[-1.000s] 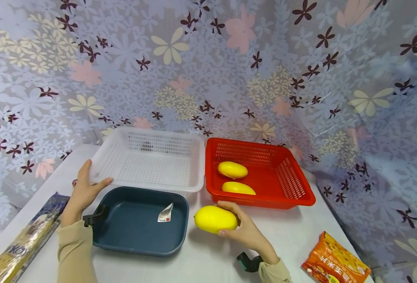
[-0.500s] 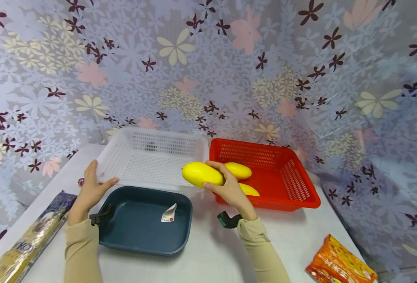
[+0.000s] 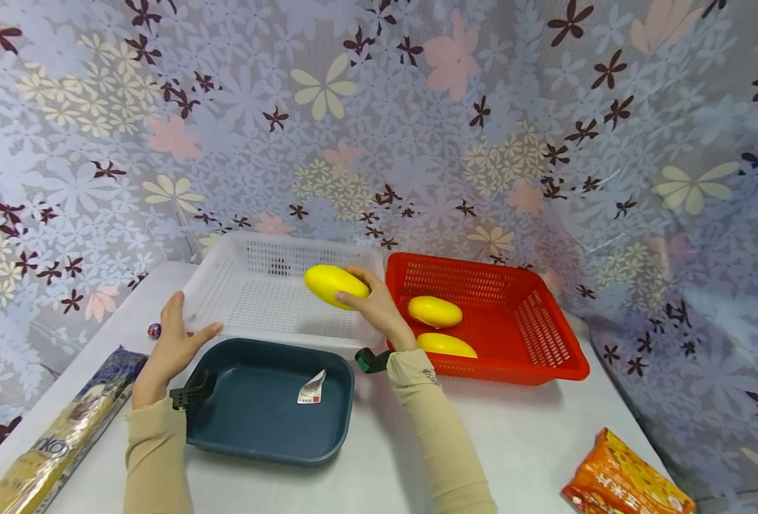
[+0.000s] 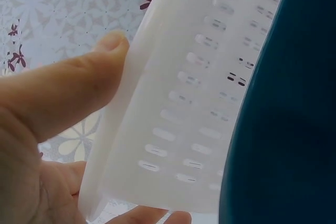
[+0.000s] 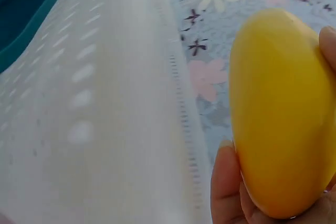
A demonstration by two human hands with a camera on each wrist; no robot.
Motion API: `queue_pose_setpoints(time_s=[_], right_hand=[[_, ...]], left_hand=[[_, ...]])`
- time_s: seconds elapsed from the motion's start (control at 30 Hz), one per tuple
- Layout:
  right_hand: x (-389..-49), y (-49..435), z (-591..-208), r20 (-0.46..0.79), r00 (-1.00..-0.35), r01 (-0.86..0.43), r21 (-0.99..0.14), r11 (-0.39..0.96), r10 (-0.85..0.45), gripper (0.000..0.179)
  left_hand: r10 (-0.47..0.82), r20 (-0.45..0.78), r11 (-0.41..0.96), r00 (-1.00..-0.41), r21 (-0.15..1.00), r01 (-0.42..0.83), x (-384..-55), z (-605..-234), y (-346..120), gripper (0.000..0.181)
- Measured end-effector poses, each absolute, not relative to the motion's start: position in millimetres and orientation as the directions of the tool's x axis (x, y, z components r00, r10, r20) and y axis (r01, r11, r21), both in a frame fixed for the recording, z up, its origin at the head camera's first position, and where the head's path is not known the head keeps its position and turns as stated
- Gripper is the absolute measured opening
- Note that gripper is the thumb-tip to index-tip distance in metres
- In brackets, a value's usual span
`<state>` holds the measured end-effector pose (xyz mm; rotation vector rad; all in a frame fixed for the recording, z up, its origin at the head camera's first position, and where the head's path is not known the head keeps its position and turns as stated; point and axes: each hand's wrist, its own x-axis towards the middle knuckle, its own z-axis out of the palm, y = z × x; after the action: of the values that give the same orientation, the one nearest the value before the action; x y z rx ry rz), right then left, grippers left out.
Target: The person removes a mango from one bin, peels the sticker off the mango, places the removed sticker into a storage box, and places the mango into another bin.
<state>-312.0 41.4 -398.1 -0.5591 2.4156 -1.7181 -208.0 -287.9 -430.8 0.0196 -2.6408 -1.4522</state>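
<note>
My right hand (image 3: 379,308) holds a smooth yellow mango (image 3: 330,284) above the right part of the white perforated basket (image 3: 257,303). In the right wrist view the mango (image 5: 283,114) stands between thumb and fingers, over the blurred basket wall (image 5: 131,103). At the basket's front left corner, my left hand (image 3: 175,343) grips the rim. The left wrist view shows the thumb (image 4: 79,85) along the rim and fingertips (image 4: 178,217) under the lower edge. Two more mangoes (image 3: 435,312) lie in the red basket (image 3: 527,321) on the right.
A dark blue tub (image 3: 257,421) with a small white label (image 3: 312,389) stands in front of the white basket. A long yellow noodle packet (image 3: 64,435) lies at the left, near a small round wrapped sweet (image 3: 154,330). An orange snack bag (image 3: 629,478) lies front right.
My right hand has lifted the mango from in front of the red basket, up and leftward over the white basket. The left hand stays at the white basket's corner; the head view shifted slightly.
</note>
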Motion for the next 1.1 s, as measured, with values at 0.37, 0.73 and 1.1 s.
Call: queue_pose_setpoints(time_s=[0.37, 0.73, 1.1], right_hand=[[-323, 10, -417, 0.066, -0.909, -0.255, -0.869, 0.424, -0.412, 0.061], [-323, 0, -423, -0.008, -0.908, -0.246, -0.798, 0.550, -0.418, 0.055], [-321, -1, -420, 0.088, -0.918, -0.287, -0.819, 0.496, -0.387, 0.054]], left_hand=[[-0.067, 0.087, 0.534, -0.994, 0.845, 0.038, -208, -428, -286, 0.101], [-0.075, 0.082, 0.523, -0.994, 0.852, 0.030, -209, -431, -284, 0.101], [-0.082, 0.088, 0.531, -0.993, 0.847, 0.031, -209, -432, -289, 0.101]])
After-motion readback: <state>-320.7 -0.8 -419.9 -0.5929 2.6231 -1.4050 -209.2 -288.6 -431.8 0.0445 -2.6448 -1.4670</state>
